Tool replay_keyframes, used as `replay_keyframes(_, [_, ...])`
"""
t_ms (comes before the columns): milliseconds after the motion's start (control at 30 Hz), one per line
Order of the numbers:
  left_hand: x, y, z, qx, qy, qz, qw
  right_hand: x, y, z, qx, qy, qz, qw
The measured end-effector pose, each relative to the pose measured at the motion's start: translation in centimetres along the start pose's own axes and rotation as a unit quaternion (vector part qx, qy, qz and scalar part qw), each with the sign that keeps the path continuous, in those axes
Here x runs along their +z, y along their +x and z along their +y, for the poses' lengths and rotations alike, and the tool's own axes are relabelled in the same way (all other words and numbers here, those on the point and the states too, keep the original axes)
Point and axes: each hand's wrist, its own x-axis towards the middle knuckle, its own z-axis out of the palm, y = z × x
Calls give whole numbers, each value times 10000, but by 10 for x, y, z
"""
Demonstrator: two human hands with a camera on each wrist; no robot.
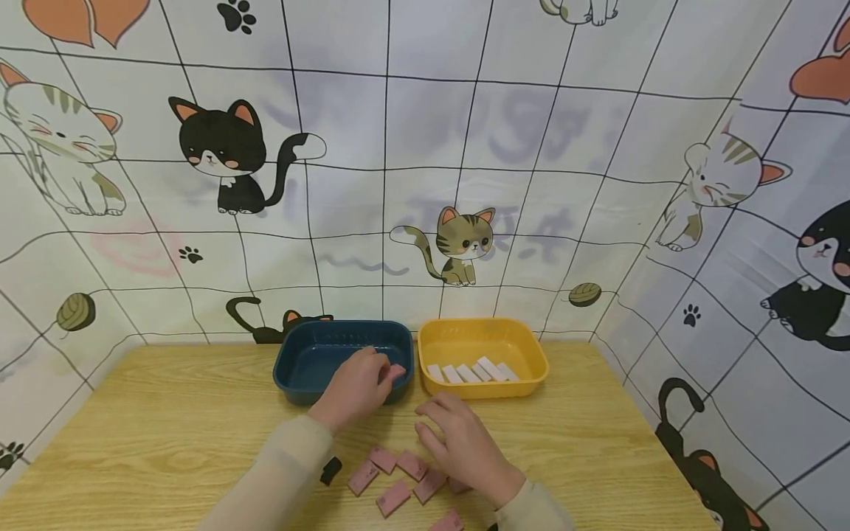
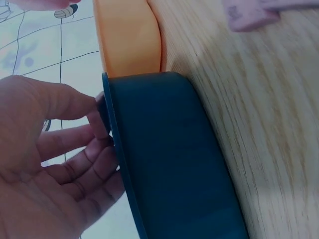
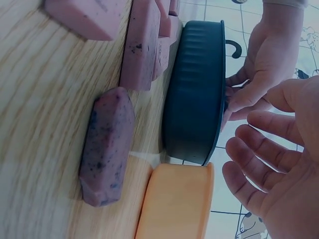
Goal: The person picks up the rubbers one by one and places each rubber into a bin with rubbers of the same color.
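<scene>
My left hand (image 1: 355, 387) reaches over the right side of the dark blue basket (image 1: 299, 394) and pinches a small pink block (image 1: 397, 370) between thumb and fingers. In the left wrist view that hand (image 2: 55, 149) is at the basket rim, which partly covers the block. My right hand (image 1: 468, 446) hovers in front of the yellow basket (image 1: 478, 391), fingers loosely bent and holding nothing. Several flat pink blocks (image 1: 393, 498) with dark specks lie on the table below it, close up in the right wrist view as a speckled block (image 3: 107, 147).
White blocks (image 1: 468, 373) lie in a row inside the yellow basket, which stands right beside the blue one. A small black piece (image 1: 330, 470) lies left of the pink blocks on the wooden table (image 1: 179, 420). A cat-patterned cloth (image 1: 352, 199) hangs behind.
</scene>
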Motion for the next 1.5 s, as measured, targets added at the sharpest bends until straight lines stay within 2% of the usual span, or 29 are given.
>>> replay_keyframes(200, [3, 8, -1, -563, -209, -470, 9971, 1, -1, 2, 42, 4, -7, 10000])
replay_keyframes(400, [6, 18, -4, -802, -346, -768, 9932, 3, 0, 4, 170, 34, -113, 9998])
replay_keyframes(633, [12, 30, -10, -1211, -239, -1155, 9856, 6, 1, 5, 255, 23, -179, 9995])
replay_keyframes(800, [18, 34, -17, -1340, -141, -1280, 9826, 7, 1, 6, 275, 34, -227, 9994])
replay_keyframes(1000, [21, 40, -21, -1630, -205, -1586, 9736, 7, 1, 7, 291, 11, -226, 9993])
replay_keyframes(1167, [20, 43, -21, -1698, -272, -1721, 9699, 7, 1, 7, 293, 27, -214, 9993])
replay_keyframes(1333, [21, 42, -24, -1618, -261, -1717, 9714, 7, 0, 8, 327, 51, -255, 9991])
replay_keyframes(1500, [17, 39, -22, -1417, -245, -1611, 9764, 6, 0, 6, 346, 62, -247, 9991])
